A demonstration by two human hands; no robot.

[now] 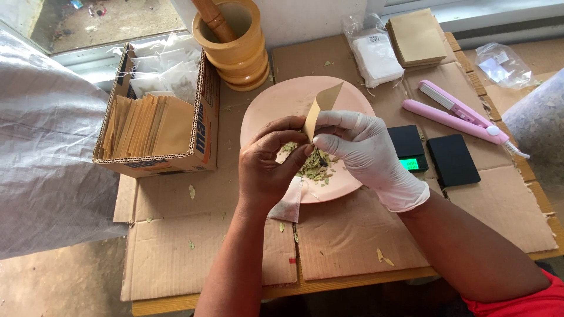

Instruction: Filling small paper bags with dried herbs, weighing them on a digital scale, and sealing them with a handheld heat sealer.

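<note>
Two hands meet over the middle of the surface [346, 235], which is covered with flattened cardboard. The left hand [271, 167] is bare; its thumb and fingers are pinched closed on the lower end of a small tan paper envelope [321, 108]. The right hand [364, 154], in a white glove, grips the same envelope from the other side, fingers curled tight around its lower edge. The envelope stands nearly upright, its open top corner tilted toward the far edge of the surface.

Directly beneath the hands sits a pale pink plate [267, 111] holding a small heap of dried green leaves and pods [317, 171], partly hidden by the fingers. A small white sachet [288, 205] hangs below the left hand, over the near rim of the plate.

Toward the far left corner stands a cardboard box [202, 135] filled with tan envelopes in front and white sachets behind. Just beside it, at the far edge, is a wooden mortar [238, 53] with a pestle [212, 17] leaning inside. Right of the plate lie a small black digital scale [408, 149] with a lit green display and a flat black lid [452, 159]. Farther back rest a pink handheld sealer [455, 114], a clear bag of white sachets [376, 56] and a stack of tan envelopes [418, 38]. Loose leaf bits [385, 257] dot the cardboard near the front edge.
</note>
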